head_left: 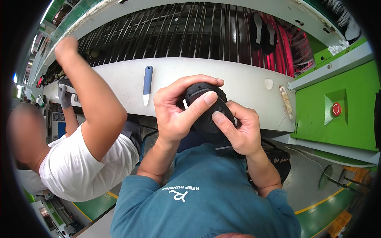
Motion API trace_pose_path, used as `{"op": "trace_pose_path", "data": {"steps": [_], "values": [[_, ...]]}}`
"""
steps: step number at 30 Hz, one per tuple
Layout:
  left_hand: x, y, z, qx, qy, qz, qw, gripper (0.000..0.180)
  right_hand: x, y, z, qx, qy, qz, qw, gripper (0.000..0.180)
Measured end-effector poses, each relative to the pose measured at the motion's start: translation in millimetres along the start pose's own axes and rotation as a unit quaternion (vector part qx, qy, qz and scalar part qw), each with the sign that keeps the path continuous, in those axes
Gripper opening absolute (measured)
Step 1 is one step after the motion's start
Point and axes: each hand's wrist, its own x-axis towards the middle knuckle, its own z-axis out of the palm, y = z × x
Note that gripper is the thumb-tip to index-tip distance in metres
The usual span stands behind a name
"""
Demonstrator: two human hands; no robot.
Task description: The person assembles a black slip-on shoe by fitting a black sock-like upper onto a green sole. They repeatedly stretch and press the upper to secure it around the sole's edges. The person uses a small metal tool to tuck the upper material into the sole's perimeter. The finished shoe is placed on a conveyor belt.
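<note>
I hold a black shoe (pixel 209 116) in front of my chest with both hands, its sole turned toward me. My left hand (pixel 178 109) wraps over the toe end, thumb pressed on the sole. My right hand (pixel 238 129) grips the shoe's right side, fingers pressing on the sole. A blue-handled tool with a white tip (pixel 147 84) lies on the white ledge (pixel 238 79) beyond my hands.
A rod conveyor (pixel 178 35) runs behind the ledge, carrying dark shoes (pixel 264 35). A co-worker in a white shirt (pixel 85 158) sits at my left, one arm raised toward the conveyor. A green machine housing with a red button (pixel 336 109) stands at right.
</note>
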Motion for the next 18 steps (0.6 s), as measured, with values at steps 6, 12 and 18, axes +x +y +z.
{"op": "trace_pose_path", "data": {"steps": [6,12,18], "values": [[3.0,5.7,5.3,0.002,0.011,-0.019,1.0,0.034,5.7,-2.3,-2.8,0.001,0.009,0.004,1.0,0.029],[25.2,-19.7,3.8,-0.024,-0.023,0.036,0.999,0.035,34.6,-15.5,-3.4,-0.035,0.029,0.011,0.999,0.034],[48.3,-73.4,15.0,-0.123,-0.011,-0.021,0.992,0.076,71.5,-3.2,-8.5,-0.082,0.08,-0.002,0.993,0.048]]}}
